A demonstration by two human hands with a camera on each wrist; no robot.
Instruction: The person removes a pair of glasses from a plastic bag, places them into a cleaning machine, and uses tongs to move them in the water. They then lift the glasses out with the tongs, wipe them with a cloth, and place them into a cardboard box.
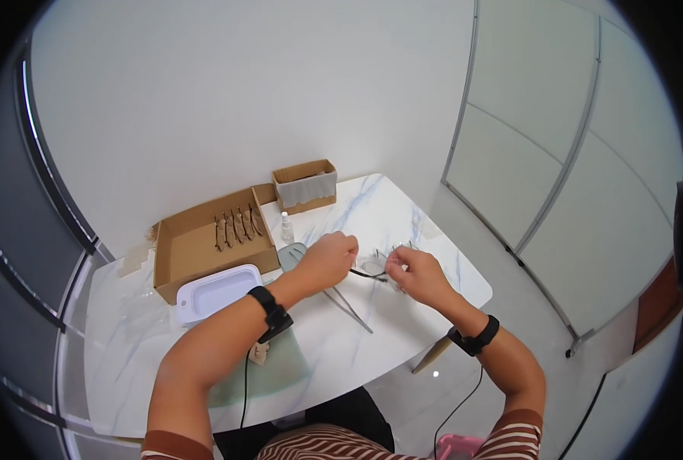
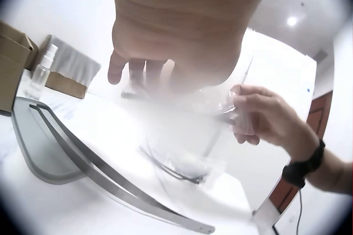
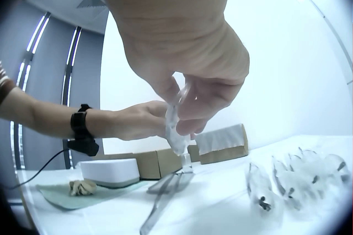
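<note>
In the head view my left hand (image 1: 330, 259) and right hand (image 1: 417, 274) face each other above the right half of the table. A thin dark stick (image 1: 368, 274) runs from my left fingertips toward the right hand. The left fingers pinch its end; the palm hides much of the grip in the left wrist view. My right thumb and fingers pinch a crinkled clear plastic bag (image 3: 175, 127). Below the hands, another clear bag with a dark thin piece (image 2: 182, 173) lies on the table. Long metal tweezers (image 2: 110, 177) rest across a grey tray (image 2: 38, 158).
Several clear bags with dark pieces (image 3: 300, 182) lie at the right. Left stand a cardboard box (image 1: 174, 249) with a row of dark, brown-wrapped sticks and a white tub (image 1: 196, 307). A spray bottle (image 1: 287, 228) and smaller box (image 1: 307, 201) stand behind. A green mat (image 1: 288, 368) lies in front.
</note>
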